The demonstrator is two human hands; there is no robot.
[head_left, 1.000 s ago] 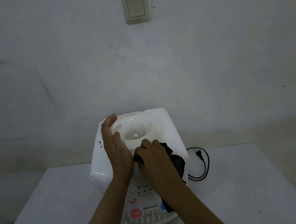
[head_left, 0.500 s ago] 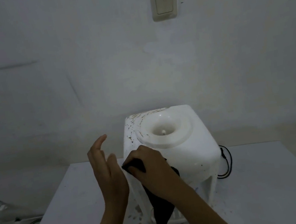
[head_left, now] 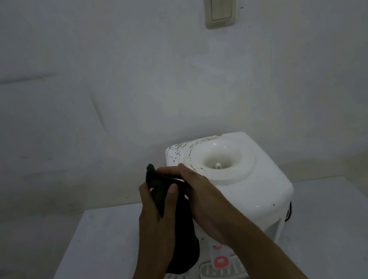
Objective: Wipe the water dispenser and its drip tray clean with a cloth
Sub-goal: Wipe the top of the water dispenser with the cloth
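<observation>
I hold the black cloth [head_left: 181, 225] between both hands: my left hand [head_left: 158, 217] curls around its bunched upper part, thumb pressing the soft fabric, and my right hand [head_left: 201, 198] pinches its top edge, while the rest hangs limp below my palms. Just right of my grip stands the white water dispenser [head_left: 251, 181], smooth glossy plastic with rounded corners, a round funnel well on top and dark specks. Its slotted drip tray [head_left: 219, 273] lies below my right wrist.
</observation>
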